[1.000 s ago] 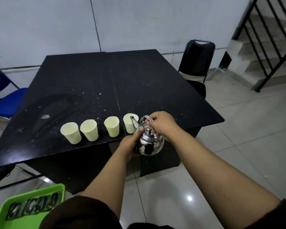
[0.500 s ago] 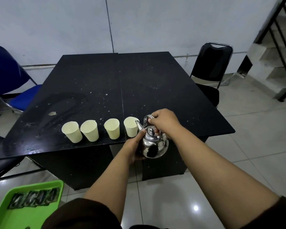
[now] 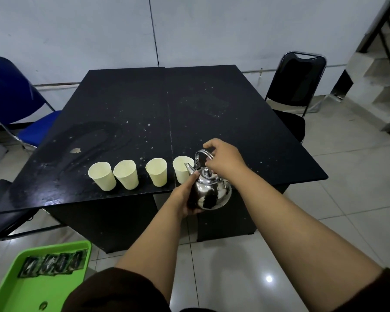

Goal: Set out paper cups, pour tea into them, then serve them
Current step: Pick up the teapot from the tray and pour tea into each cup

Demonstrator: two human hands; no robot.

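- Our right hand (image 3: 223,162) grips the kettle (image 3: 209,190) handle; our left hand (image 3: 185,199) cups its side.
- The kettle hangs over the table (image 3: 212,104) near edge, spout at the rightmost of four cups (image 3: 182,168).
- Behind the cups the tabletop lies bare.

Four pale paper cups (image 3: 140,174) stand in a row near the front edge of the black table (image 3: 212,113), all upright. Just right of the row, a shiny steel teapot (image 3: 209,190) is held over that edge, its spout reaching the rim of the rightmost cup (image 3: 181,168). The right hand (image 3: 223,161) grips the arched handle from above; the left hand (image 3: 185,197) cups the pot's belly from the side. Left of the table is a blue chair (image 3: 16,104), behind its right corner a black chair (image 3: 300,79). Below the table's front edge lies a green tray (image 3: 14,289) holding dark sachets (image 3: 52,265).
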